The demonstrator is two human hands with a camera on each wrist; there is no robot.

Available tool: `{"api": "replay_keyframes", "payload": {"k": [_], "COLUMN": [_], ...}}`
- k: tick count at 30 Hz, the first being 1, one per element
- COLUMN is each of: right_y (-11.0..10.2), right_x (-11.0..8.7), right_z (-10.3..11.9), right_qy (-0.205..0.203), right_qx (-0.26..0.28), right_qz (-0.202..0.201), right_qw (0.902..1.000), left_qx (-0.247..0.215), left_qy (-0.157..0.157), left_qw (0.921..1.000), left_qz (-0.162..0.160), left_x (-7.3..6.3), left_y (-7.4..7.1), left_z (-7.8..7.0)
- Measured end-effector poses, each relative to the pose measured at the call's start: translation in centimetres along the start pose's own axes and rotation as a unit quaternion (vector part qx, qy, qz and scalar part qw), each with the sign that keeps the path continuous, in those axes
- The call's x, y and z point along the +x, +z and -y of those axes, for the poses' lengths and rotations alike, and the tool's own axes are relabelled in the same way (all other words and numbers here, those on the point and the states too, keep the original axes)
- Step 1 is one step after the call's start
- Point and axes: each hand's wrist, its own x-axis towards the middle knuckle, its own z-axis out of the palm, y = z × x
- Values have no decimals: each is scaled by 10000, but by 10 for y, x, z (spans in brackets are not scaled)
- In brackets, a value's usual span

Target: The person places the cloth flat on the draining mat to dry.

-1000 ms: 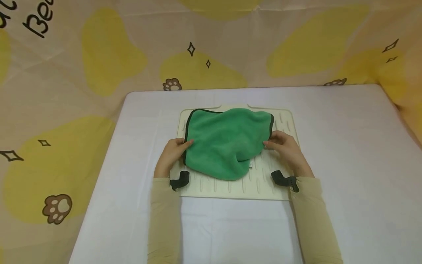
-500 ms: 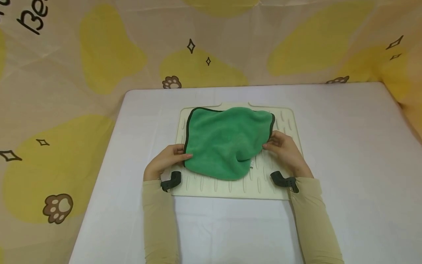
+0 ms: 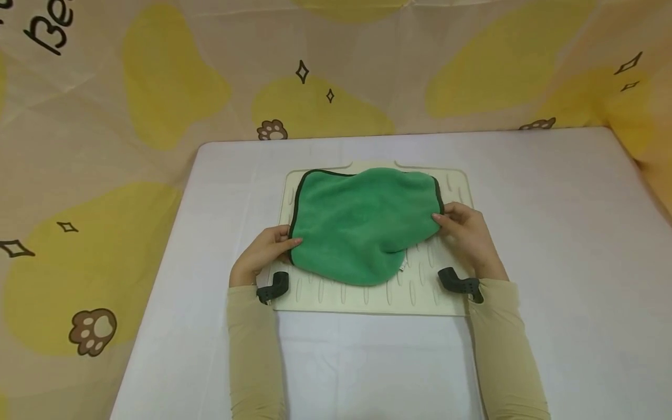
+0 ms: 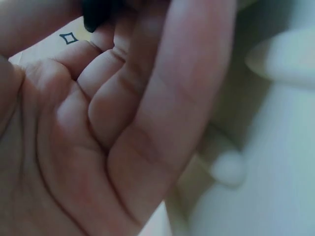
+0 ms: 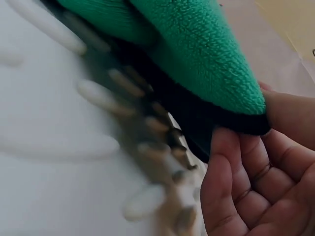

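A green towel with a dark edging lies over a cream ribbed mat, its near right part folded under. At its left edge my left hand pinches the cloth, thumb on top and fingers beneath. My right hand pinches the right edge the same way. Up close in the right wrist view, thumb and fingers grip the dark border of the fuzzy towel, which is lifted off the mat there. The left wrist view is filled by the curled fingers, with only a dark bit of edging at the top.
The cream mat has raised ribs and lies on a white-covered table. A small white tag shows at the towel's near right edge. Behind the table hangs a yellow-patterned cloth. A dark wrist camera mount sits on each forearm.
My left hand has slid toward the near end of the towel's left edge. My right hand has moved outward to the right, drawing the towel's right side wider.
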Motion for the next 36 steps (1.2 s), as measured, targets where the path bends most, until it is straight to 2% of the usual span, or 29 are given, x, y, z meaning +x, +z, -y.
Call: {"api": "replay_keyframes", "payload": {"k": [3,5,8,11,13,16,21,27,33,36], "right_y": [-6,-10,-16,-24,-29,-31,-26,-22,-25,-28], "right_x": [-1,-1,-2,-5,-6,-7,-5,-4,-8,-9], "right_z": [1,2,2,3,2,0,-1,-4,-2,-1], "right_qy": [64,185,502,655,564,263,-75,-31,15,-8], "right_qx": [123,141,-289,-899,-1209,-1314,-1070,-811,-267,-192], "right_qz": [-45,97,569,1203,1546,1770,1693,1537,1707,1671], "right_qw": [9999,9997,9967,9865,9789,9750,9797,9848,9850,9858], "left_qx": [-70,-67,-5,-20,-76,-160,-194,-214,-239,-240], "left_qy": [-9,-32,-74,-119,-120,-99,-103,-133,-138,-132], "left_qw": [10000,10000,10000,9999,9999,9998,9997,9997,9996,9996], "left_qz": [22,26,-7,-33,-32,-39,-54,-28,-10,-4], "left_x": [0,1,1,2,2,2,1,2,2,2], "left_y": [0,0,0,0,0,1,1,1,1,0], "left_z": [-1,-1,0,1,1,1,1,1,2,2]}}
